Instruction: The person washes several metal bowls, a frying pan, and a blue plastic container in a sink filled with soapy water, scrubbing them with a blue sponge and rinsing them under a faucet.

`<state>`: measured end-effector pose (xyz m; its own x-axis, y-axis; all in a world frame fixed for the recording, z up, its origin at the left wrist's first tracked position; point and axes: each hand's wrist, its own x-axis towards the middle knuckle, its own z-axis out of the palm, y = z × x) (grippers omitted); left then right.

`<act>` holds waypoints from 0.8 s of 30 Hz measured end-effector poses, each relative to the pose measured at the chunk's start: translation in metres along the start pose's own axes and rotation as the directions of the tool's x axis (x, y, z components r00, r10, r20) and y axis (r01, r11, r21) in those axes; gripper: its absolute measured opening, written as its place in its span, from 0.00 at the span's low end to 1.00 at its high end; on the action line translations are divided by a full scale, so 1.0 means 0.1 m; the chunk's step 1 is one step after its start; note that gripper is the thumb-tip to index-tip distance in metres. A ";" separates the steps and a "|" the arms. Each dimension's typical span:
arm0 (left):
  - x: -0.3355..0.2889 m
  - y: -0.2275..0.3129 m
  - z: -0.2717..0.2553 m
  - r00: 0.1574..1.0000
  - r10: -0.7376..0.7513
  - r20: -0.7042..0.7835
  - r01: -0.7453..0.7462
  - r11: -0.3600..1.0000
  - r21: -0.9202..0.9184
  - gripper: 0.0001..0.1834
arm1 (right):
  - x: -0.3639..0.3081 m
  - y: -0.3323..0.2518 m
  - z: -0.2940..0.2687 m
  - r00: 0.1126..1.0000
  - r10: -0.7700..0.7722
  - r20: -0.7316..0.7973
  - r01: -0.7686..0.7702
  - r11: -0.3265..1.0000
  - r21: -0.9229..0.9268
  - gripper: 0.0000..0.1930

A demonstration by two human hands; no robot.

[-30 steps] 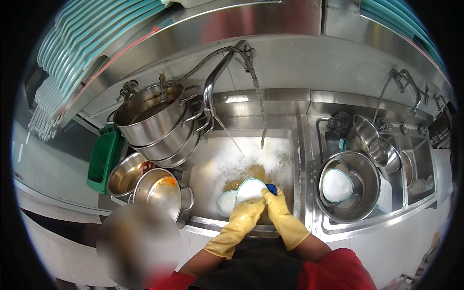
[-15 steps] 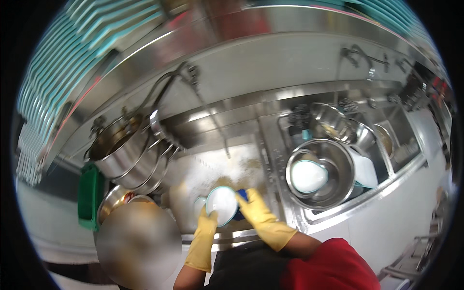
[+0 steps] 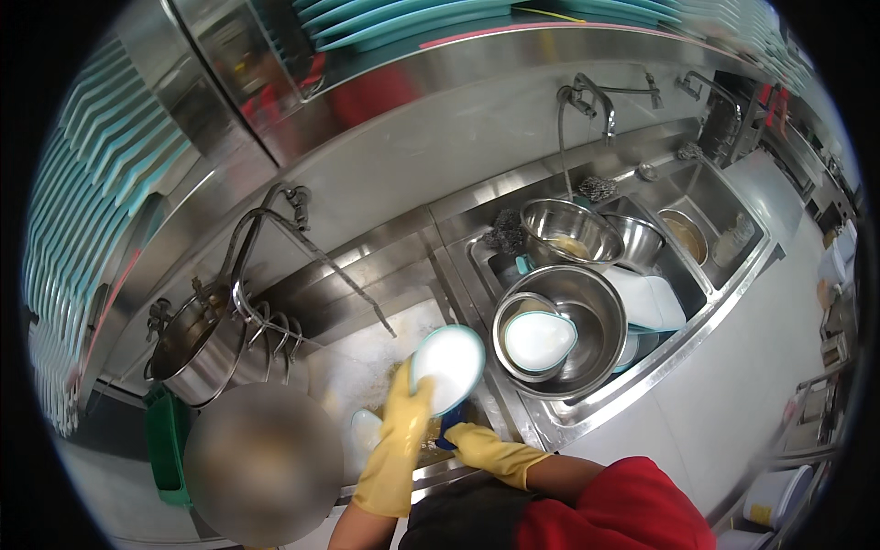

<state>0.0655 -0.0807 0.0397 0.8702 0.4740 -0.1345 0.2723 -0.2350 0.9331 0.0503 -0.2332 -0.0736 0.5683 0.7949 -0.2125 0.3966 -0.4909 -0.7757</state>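
A white oval dish (image 3: 449,367) with a teal rim is tilted above the sink (image 3: 367,266). My left hand (image 3: 400,438), in a yellow rubber glove, grips its near-left edge with the thumb on the white face. Just below and to the right, my yellow-gloved right hand (image 3: 490,451) is closed on a dark blue pad (image 3: 448,429), possibly a sponge or cloth. The pad is mostly hidden by the dish and fingers. Another white dish (image 3: 365,429) lies in the sink, left of my left forearm.
To the right, a large steel bowl (image 3: 600,339) holds a smaller bowl and a teal-rimmed dish (image 3: 541,339). More steel bowls (image 3: 573,234) stand behind it. A hanging hose (image 3: 344,270) reaches over the sink. Left are a steel pot (image 3: 188,353) and green bin (image 3: 167,449); a blurred disc hides part.
The view has swung to the right. My left hand has lifted the dish up and rightward. My right hand with the blue pad now sits lower, below the dish rather than beside it.
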 end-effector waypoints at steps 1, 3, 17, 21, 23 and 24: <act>0.02 0.16 0.17 0.993 -0.047 0.110 0.061 0.990 -0.129 0.27 | 0.05 0.10 0.07 0.999 -0.018 0.028 0.018 1.000 -0.017 0.16; 0.08 0.31 0.52 0.958 -0.078 0.274 0.182 0.908 -0.378 0.28 | 0.04 -0.12 -0.11 0.990 0.045 0.132 -0.038 0.998 -0.056 0.18; -0.08 -1.22 -0.41 0.971 -0.048 -0.236 0.047 0.999 -0.010 0.31 | 0.21 0.20 0.19 0.987 0.121 -0.101 -0.107 0.985 0.133 0.08; -0.21 -2.01 -1.22 0.791 -0.308 -0.529 0.540 0.757 0.367 0.50 | 0.60 0.01 -0.14 0.987 0.125 -0.096 -0.125 0.992 0.006 0.08; -0.22 -2.41 -1.35 0.660 -0.471 -0.586 0.701 0.667 0.252 0.52 | 0.74 0.08 -0.03 0.984 -0.028 -0.174 -0.027 0.952 -0.306 0.24; -0.20 -2.67 -1.34 0.607 -0.531 -0.591 0.722 0.679 0.131 0.49 | 0.80 0.14 0.06 0.987 0.060 -0.150 -0.111 0.928 -0.356 0.31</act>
<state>-0.0801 0.0864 -0.1622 0.1406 0.9142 -0.3802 0.8672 0.0716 0.4928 0.0966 -0.1744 -0.1049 0.6929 0.7013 -0.1673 0.5618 -0.6706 -0.4844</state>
